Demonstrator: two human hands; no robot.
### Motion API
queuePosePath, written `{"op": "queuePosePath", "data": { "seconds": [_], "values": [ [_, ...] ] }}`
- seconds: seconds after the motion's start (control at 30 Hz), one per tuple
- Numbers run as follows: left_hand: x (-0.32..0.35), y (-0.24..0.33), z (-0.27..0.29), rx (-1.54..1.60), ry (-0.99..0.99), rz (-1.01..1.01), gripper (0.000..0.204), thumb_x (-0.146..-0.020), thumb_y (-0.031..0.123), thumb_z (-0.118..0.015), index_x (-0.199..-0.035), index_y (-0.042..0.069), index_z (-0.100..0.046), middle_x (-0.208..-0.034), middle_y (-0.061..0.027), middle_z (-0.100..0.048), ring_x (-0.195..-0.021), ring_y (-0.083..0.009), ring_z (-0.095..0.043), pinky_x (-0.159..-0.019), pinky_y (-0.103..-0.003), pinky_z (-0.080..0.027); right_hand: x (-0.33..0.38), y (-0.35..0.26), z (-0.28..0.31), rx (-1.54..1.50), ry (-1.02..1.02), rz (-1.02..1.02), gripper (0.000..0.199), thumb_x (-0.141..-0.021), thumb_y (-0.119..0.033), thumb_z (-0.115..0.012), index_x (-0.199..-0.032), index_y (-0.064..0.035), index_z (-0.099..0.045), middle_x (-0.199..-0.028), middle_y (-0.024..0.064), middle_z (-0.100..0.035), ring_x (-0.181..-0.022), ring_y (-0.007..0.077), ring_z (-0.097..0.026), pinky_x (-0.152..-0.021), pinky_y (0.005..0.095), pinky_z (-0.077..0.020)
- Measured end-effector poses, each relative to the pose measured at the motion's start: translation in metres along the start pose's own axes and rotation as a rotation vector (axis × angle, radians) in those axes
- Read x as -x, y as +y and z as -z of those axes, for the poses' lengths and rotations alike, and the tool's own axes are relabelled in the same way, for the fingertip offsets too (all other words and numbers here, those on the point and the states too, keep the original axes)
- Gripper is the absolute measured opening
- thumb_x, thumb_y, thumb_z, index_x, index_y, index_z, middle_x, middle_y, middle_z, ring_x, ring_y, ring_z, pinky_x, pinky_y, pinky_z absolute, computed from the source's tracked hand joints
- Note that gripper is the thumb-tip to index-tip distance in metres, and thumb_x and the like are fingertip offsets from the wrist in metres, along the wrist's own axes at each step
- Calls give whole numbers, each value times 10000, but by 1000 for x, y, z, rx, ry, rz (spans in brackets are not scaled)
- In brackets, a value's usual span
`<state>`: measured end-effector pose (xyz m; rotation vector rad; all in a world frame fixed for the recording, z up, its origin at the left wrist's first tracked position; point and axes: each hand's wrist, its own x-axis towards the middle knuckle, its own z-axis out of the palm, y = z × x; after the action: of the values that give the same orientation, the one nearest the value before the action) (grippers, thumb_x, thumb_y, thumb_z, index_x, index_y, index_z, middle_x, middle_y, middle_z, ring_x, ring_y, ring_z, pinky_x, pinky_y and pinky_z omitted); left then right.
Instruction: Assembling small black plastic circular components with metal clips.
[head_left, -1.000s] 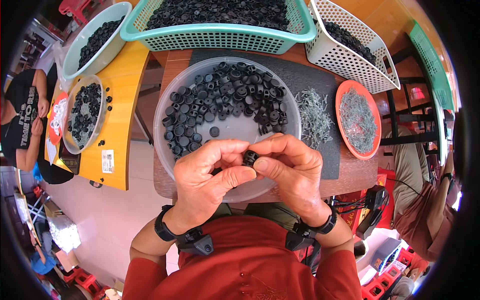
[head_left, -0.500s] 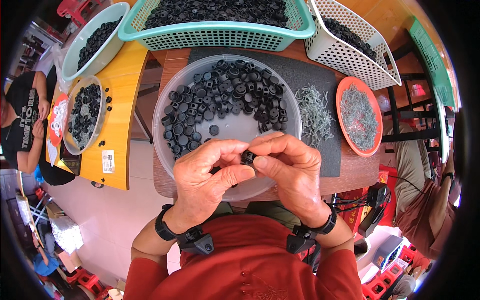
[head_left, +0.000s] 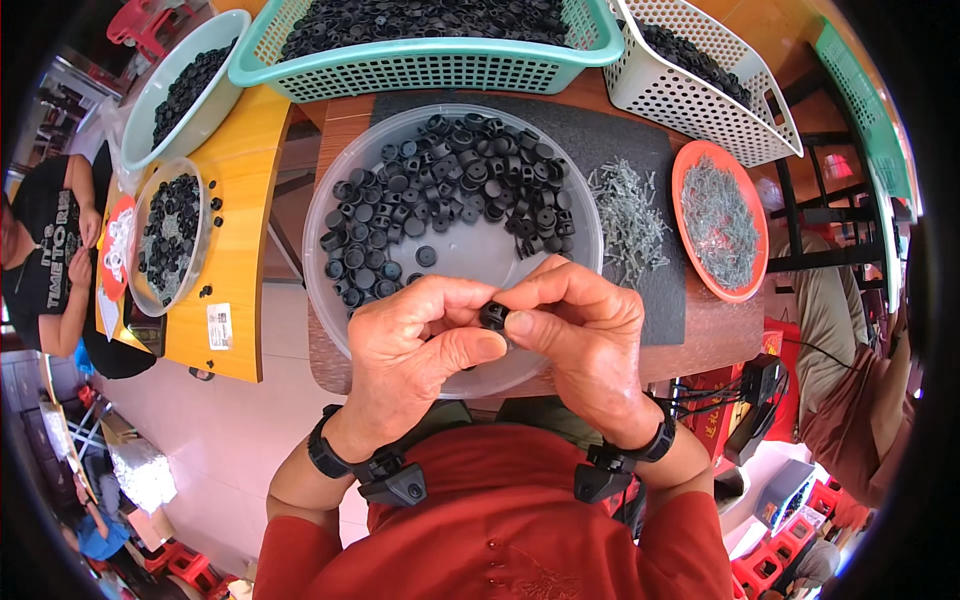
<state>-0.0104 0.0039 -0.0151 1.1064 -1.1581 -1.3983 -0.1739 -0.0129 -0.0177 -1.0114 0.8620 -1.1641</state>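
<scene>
In the head view, the left hand and right hand meet over the near rim of a clear round basin of black caps on the tabletop, each grip pinched closed on one small black cap between their fingertips, beside a pile of metal pins.

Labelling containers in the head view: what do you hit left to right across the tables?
Small clear bowl → big clear bowl → loose pile of metal pins → orange plate. Both hands, left hand and right hand, pinch a black cap.
</scene>
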Motion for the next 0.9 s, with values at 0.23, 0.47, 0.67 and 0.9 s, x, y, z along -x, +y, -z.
{"op": "queuePosePath", "data": {
  "seconds": [0.23,0.47,0.67,0.9],
  "values": [
    [-1,1,2,64,-29,-10,267,-758,37,-730,-993,-23,-618,-836,-55,-653,-755,-83,-604,-676,-225,-507,0,-5,-2,138,-5,43,193,-709,135,-642,-850,8,-674,-756,24,-569,-718,91,-520,-675,223,-432],
    [1,0,0,-119,-16,-47,271,-765,118,-743,-952,-18,-602,-817,-51,-653,-727,-83,-612,-651,-219,-498,5,-7,-4,147,27,15,197,-696,140,-642,-842,12,-673,-752,24,-564,-712,92,-520,-668,219,-427],
    [0,-8,0,-235,-35,-217,318,-747,227,-755,-870,5,-563,-739,-62,-623,-652,-111,-607,-587,-233,-482,6,-10,-4,86,26,-31,180,-711,132,-634,-835,7,-675,-743,15,-563,-690,75,-515,-623,208,-418],
    [-5,-1,1,-414,-29,-476,298,-736,205,-769,-816,12,-556,-688,-62,-582,-585,-127,-561,-534,-247,-448,15,-18,-11,136,32,6,168,-758,104,-614,-883,0,-660,-747,22,-545,-702,75,-519,-612,209,-420]
  ]
}}
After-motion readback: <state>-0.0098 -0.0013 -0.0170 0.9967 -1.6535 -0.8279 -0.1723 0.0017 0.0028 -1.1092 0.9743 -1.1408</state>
